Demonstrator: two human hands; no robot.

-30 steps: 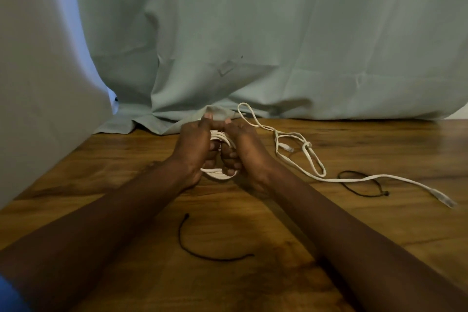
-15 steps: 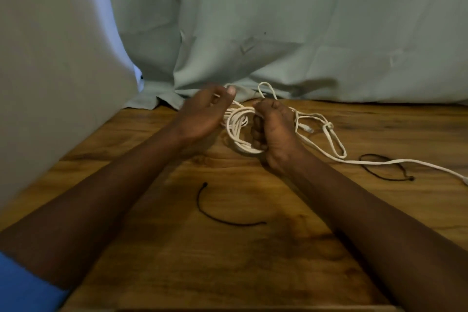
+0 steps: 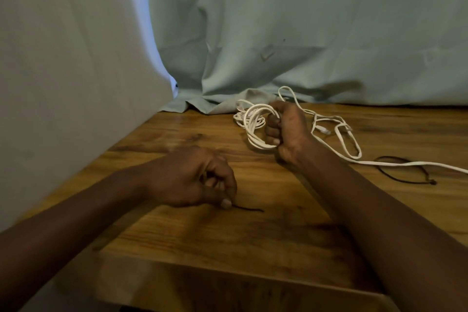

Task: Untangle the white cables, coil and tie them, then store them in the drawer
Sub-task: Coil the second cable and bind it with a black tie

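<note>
Right hand (image 3: 287, 132) has its grip clamped round the white coil (image 3: 253, 123) at the back of the worktop (image 3: 253, 240); left hand (image 3: 197, 180), fingers curled, seems to pinch a black tie (image 3: 249, 208) lying nearer

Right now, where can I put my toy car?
The wooden table is bare near its front edge, and between the left hand, pinching a black tie, and the coiled white cable. Right of the right hand it's crowded: loose cable and a second black tie.
</note>
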